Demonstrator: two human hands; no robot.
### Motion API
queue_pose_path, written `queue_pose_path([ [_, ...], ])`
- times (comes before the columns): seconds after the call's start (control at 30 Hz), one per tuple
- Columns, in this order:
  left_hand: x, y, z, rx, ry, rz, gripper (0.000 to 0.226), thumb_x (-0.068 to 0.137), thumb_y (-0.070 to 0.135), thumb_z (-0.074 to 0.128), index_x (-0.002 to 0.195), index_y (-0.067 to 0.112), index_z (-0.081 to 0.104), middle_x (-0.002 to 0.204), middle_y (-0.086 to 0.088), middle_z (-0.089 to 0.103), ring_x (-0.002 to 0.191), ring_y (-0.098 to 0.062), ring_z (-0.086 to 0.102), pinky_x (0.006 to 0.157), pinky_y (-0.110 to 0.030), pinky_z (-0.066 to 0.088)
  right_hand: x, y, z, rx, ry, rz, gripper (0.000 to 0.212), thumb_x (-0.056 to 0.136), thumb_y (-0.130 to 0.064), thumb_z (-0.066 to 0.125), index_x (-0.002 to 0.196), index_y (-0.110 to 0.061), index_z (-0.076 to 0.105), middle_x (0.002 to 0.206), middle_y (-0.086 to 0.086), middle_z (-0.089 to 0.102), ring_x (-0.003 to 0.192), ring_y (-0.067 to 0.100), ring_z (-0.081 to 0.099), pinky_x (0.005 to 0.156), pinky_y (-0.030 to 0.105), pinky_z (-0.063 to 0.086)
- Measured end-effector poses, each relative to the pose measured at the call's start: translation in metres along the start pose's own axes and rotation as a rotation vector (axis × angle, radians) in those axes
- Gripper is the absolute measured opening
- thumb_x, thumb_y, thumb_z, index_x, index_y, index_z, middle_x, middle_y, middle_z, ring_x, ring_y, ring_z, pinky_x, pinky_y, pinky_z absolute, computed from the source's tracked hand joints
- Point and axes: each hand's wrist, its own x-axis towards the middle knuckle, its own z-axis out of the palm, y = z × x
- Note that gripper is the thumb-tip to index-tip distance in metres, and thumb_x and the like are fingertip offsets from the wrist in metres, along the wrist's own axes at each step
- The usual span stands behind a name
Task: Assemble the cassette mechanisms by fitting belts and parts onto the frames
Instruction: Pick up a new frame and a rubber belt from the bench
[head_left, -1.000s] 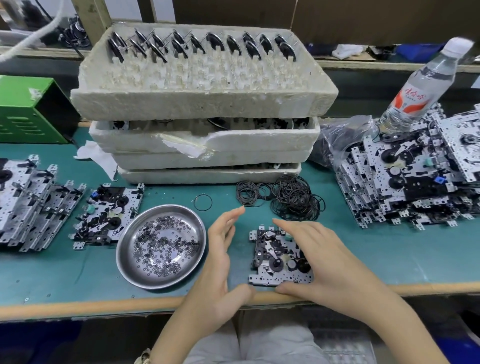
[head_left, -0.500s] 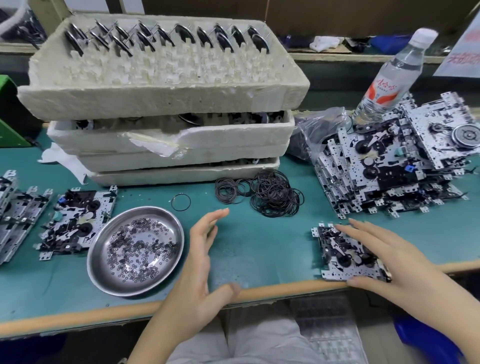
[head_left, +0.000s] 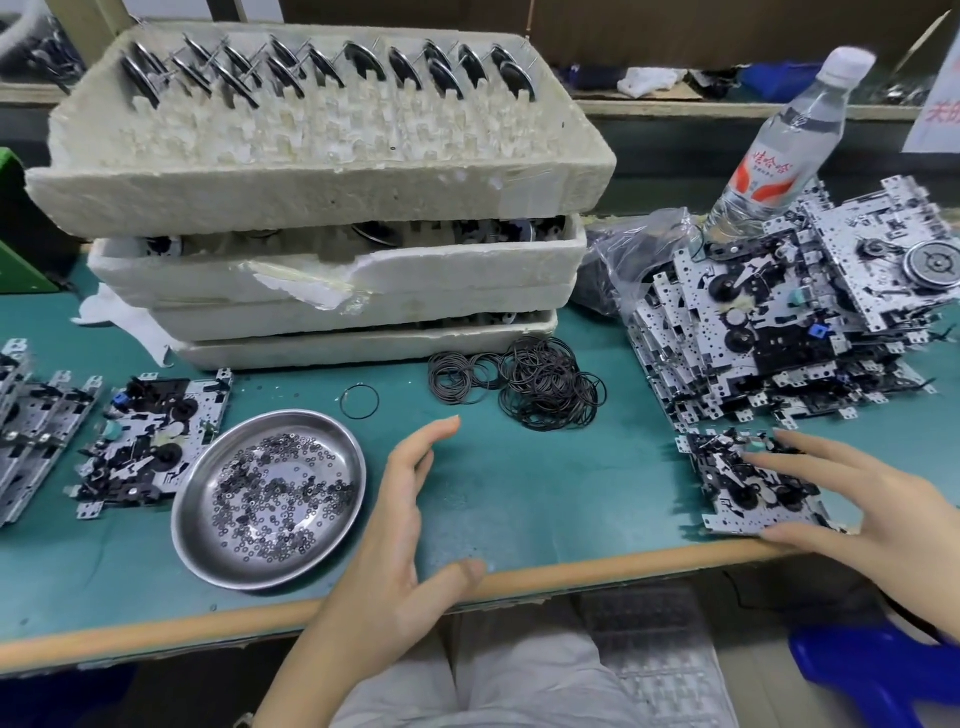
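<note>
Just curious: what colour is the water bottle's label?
Red and white label, clearest in the head view.

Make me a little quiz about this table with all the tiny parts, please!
1. True or false: the right hand rests on a cassette mechanism.
2. What is in the steel dish? A) water B) tiny dark rings C) bottle caps
3. What is the left hand holding?

Key: 1 true. 2 B. 3 nothing, its fingers are spread above the table.
</note>
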Motion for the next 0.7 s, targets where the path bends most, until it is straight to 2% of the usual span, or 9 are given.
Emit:
queue_pose_path([
  [0.1, 0.001, 0.001, 0.0, 0.018, -0.013, 0.002, 0.081, 0.077, 0.026, 0.063, 0.149, 0.036, 0.027, 0.159, 0.006, 0.028, 0.153, -0.016, 0.019, 0.123, -0.037, 0.016, 0.003, 0.003, 0.002, -0.006, 0.019, -0.023, 0.068, 0.064, -0.05, 0.072, 0.12, -0.074, 0.042, 0.137, -0.026, 0.045, 0.101, -0.006, 0.053, 0.077, 0.021, 0.043],
  [0.17, 0.001, 0.001, -0.001, 0.028, -0.019, -0.001, 0.08, 0.077, 0.027, 0.062, 0.149, 0.034, 0.027, 0.16, 0.004, 0.027, 0.153, -0.017, 0.019, 0.123, -0.037, 0.016, 0.005, 0.008, 0.003, -0.032, 0.055, -0.063, 0.06, 0.067, -0.037, 0.079, 0.114, -0.067, 0.056, 0.136, -0.024, 0.048, 0.088, -0.022, 0.051, 0.067, 0.006, 0.042],
  [0.2, 0.0, 0.002, -0.001, 0.03, -0.02, -0.005, 0.08, 0.077, 0.028, 0.062, 0.149, 0.035, 0.027, 0.16, 0.003, 0.026, 0.153, -0.017, 0.019, 0.123, -0.037, 0.016, 0.007, 0.01, 0.003, -0.035, 0.073, -0.069, 0.06, 0.068, -0.029, 0.083, 0.111, -0.064, 0.059, 0.135, -0.023, 0.049, 0.089, -0.021, 0.053, 0.065, 0.005, 0.041],
  [0.27, 0.001, 0.002, -0.001, 0.033, -0.021, -0.005, 0.08, 0.077, 0.028, 0.062, 0.149, 0.035, 0.027, 0.16, 0.002, 0.026, 0.153, -0.018, 0.019, 0.123, -0.037, 0.016, 0.011, 0.012, 0.005, -0.024, 0.076, -0.054, 0.06, 0.071, -0.022, 0.085, 0.109, -0.06, 0.059, 0.135, -0.025, 0.048, 0.109, -0.003, 0.056, 0.083, 0.02, 0.047],
  [0.33, 0.001, 0.003, -0.001, 0.033, -0.022, -0.005, 0.08, 0.078, 0.028, 0.062, 0.149, 0.034, 0.028, 0.16, 0.002, 0.027, 0.153, -0.018, 0.019, 0.123, -0.036, 0.016, 0.013, 0.012, 0.007, -0.014, 0.072, -0.044, 0.057, 0.072, -0.021, 0.084, 0.106, -0.059, 0.058, 0.134, -0.029, 0.045, 0.117, 0.009, 0.053, 0.097, 0.037, 0.045],
  [0.4, 0.001, 0.003, 0.0, 0.033, -0.024, -0.006, 0.08, 0.078, 0.027, 0.062, 0.151, 0.031, 0.029, 0.161, 0.001, 0.026, 0.153, -0.019, 0.018, 0.123, -0.034, 0.016, 0.011, 0.011, 0.008, -0.001, 0.061, -0.049, 0.05, 0.074, -0.027, 0.081, 0.107, -0.058, 0.059, 0.135, -0.035, 0.04, 0.118, 0.007, 0.051, 0.099, 0.037, 0.042],
  [0.5, 0.0, 0.002, 0.0, 0.041, -0.031, 0.003, 0.081, 0.078, 0.027, 0.062, 0.152, 0.029, 0.028, 0.16, 0.002, 0.027, 0.153, -0.019, 0.019, 0.123, -0.031, 0.017, 0.003, 0.004, 0.011, 0.033, 0.076, -0.021, 0.037, 0.073, -0.052, 0.067, 0.11, -0.057, 0.061, 0.138, -0.038, 0.037, 0.118, 0.0, 0.046, 0.094, 0.032, 0.04],
  [0.57, 0.0, 0.001, 0.0, 0.049, -0.033, 0.014, 0.08, 0.078, 0.027, 0.062, 0.15, 0.033, 0.029, 0.159, 0.003, 0.029, 0.152, -0.018, 0.021, 0.122, -0.029, 0.017, -0.002, -0.004, 0.017, 0.049, 0.166, 0.015, 0.04, 0.072, -0.058, 0.061, 0.112, -0.05, 0.065, 0.136, -0.027, 0.048, 0.119, 0.001, 0.044, 0.095, 0.03, 0.036],
  [0.7, 0.002, -0.003, 0.0, 0.058, -0.019, 0.046, 0.076, 0.077, 0.027, 0.063, 0.147, 0.037, 0.033, 0.158, 0.002, 0.033, 0.151, -0.018, 0.025, 0.122, -0.032, 0.019, -0.002, -0.032, 0.036, 0.031, 0.406, 0.092, 0.052, 0.078, -0.053, 0.061, 0.122, -0.027, 0.066, 0.132, -0.004, 0.057, 0.124, 0.019, 0.046, 0.102, 0.035, 0.036],
])
